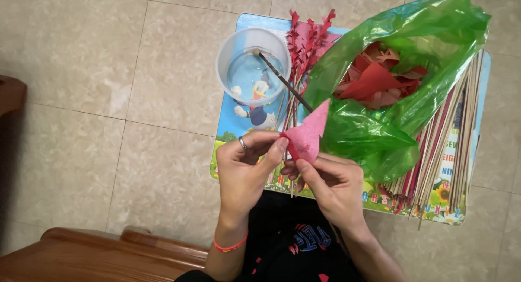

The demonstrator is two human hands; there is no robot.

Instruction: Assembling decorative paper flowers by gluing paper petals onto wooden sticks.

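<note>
- Pink-red crepe-like paper, cut to a pointed triangular piece (307,134), sits between both hands at the centre of the view, above the near edge of the small table.
- Long axis of the paper piece: its tip points toward 1 o'clock, its base toward 7 o'clock, where the fingers meet.
- Left hand (247,165): closed in a pinch, thumb and forefinger on the lower left edge of the paper piece; a ring shows on one finger, a red band on the wrist.
- Right hand (331,184): closed, fingers gripping the base of the paper piece from the 5 o'clock side. A thin stick appears to run down between the hands; its grip cannot be told.
- Both hands touch the paper piece; neither is nearer.
- Clear round plastic cup (253,65) with liquid and a thin dark brush stick (282,81): at 11 o'clock from the hands, well apart.
- Crumpled translucent green plastic bag (391,81) holding red paper scraps (374,78): at 1 to 2 o'clock, its lower fold just beside the paper tip.
- Bundle of thin bamboo sticks (445,146): at 3 o'clock, partly under the bag.
- Finished sticks with red fringed paper (306,40): at 12 o'clock.
- Table top (228,135): blue and green printed picture surface with a cartoon duck and a border of coloured letters.
</note>
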